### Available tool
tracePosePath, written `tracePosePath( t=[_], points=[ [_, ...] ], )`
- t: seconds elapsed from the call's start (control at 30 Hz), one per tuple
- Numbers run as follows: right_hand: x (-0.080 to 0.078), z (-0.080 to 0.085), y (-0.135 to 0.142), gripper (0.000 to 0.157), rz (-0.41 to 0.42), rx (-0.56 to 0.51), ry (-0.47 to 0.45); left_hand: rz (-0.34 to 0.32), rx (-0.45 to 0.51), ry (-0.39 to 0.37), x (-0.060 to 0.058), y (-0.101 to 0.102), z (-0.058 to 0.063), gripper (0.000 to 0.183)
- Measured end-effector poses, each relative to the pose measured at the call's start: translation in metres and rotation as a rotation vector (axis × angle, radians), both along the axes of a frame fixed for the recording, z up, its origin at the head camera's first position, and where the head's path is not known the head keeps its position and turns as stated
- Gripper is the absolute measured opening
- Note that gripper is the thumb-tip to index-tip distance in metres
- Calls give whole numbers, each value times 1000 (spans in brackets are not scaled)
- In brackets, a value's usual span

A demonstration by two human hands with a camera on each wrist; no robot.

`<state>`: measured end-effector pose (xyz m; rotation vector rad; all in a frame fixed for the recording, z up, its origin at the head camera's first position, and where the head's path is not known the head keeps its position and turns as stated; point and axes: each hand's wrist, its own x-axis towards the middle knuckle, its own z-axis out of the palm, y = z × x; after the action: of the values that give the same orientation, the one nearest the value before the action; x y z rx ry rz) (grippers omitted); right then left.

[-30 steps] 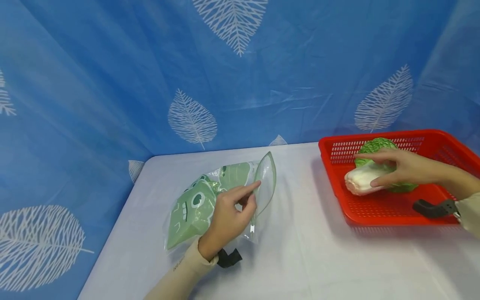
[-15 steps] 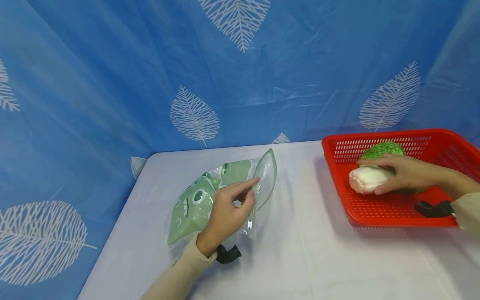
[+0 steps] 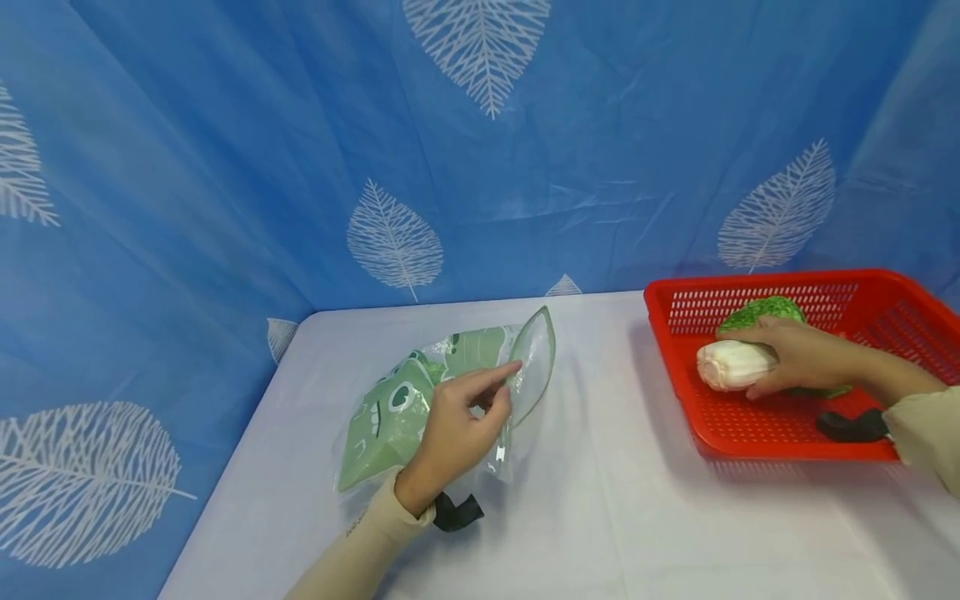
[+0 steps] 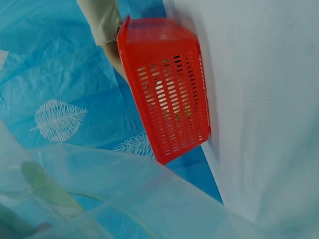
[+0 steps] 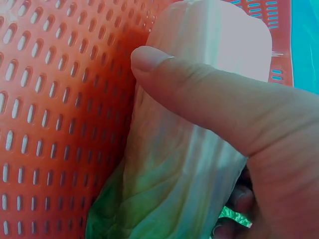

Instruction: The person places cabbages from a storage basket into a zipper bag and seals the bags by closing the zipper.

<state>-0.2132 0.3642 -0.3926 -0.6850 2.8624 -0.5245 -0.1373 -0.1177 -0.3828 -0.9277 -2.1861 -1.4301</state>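
My right hand grips a napa cabbage inside the red basket. Its thumb lies across the pale stem end in the right wrist view, with fingers round the far side. The green leafy end is mostly hidden by the hand in the head view. My left hand holds the edge of a clear plastic bag with a green cartoon face, thumb and index finger at its mouth. The bag's mouth stands open toward the right. Clear film fills the lower part of the left wrist view.
Behind the napa cabbage sits a crinkly green vegetable, partly covered by the hand. A white cloth covers the table between bag and basket. A blue curtain with white leaf prints hangs at the back and left.
My right hand has settled more closely round the napa cabbage, which has shifted slightly within the basket. The left hand stays at the bag's mouth. The head view has shifted a little.
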Motion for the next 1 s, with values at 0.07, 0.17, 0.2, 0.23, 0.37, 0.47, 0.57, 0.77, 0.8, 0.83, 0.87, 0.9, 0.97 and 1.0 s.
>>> tracePosePath(
  t=[0.07,0.17,0.2,0.23,0.37,0.47,0.57,0.77,0.8,0.83,0.87,0.9,0.97,1.0],
  points=[
    [1,-1,1,89,-17,-10,-1,-6,3,-4,0,0,-1,35],
    [3,-2,2,89,-39,-16,4,-4,5,-8,1,0,-1,35],
    [4,-3,3,89,-49,-14,8,-2,6,-8,1,0,-1,36],
    [5,-4,4,89,-57,-18,14,1,7,-7,1,0,-1,36],
    [9,-7,8,87,-71,-18,36,13,-6,-17,3,0,-2,35],
    [12,-6,9,87,-81,15,46,13,-22,3,5,2,-2,35],
    [12,-1,7,90,-90,58,62,9,-35,41,5,4,-1,36],
    [14,19,0,91,-103,55,97,16,-45,69,5,4,3,37],
    [14,23,-1,91,-108,49,106,19,-47,69,5,4,3,37],
    [15,27,-1,92,-111,47,116,20,-47,70,4,4,4,38],
    [15,31,-3,92,-114,43,130,22,-48,71,4,3,4,38],
    [16,35,-5,92,-115,39,147,24,-51,69,4,3,4,38],
    [17,43,-10,91,-122,36,195,28,-57,66,4,2,5,38],
    [18,46,-12,91,-117,28,226,29,-61,64,4,2,6,38]
  ],
)
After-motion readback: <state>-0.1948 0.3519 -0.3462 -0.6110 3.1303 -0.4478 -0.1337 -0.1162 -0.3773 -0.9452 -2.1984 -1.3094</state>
